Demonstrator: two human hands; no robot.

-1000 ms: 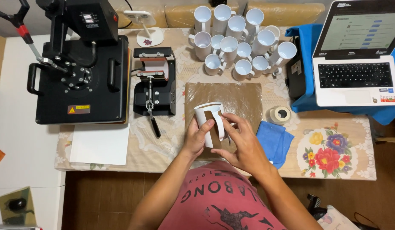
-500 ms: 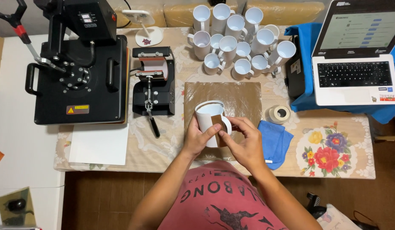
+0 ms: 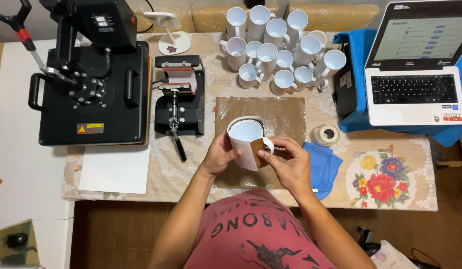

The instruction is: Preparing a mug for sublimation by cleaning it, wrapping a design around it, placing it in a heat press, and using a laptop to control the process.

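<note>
Mug (image 3: 246, 137) gripped by left hand (image 3: 220, 155); right hand (image 3: 290, 164) pinches its brown wrap (image 3: 256, 148) edge, above brown mat (image 3: 283, 112).

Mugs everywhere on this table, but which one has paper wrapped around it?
The white mug held in both hands, left hand and right hand, over the brown mat. The cluster of mugs behind stands bare.

a home mug-printing workshop is showing here: a flat heat press (image 3: 91, 89), mug press (image 3: 180, 102), blank white mugs (image 3: 281, 50) and laptop (image 3: 415, 65) crowding a floral-clothed table (image 3: 390, 179).
</note>
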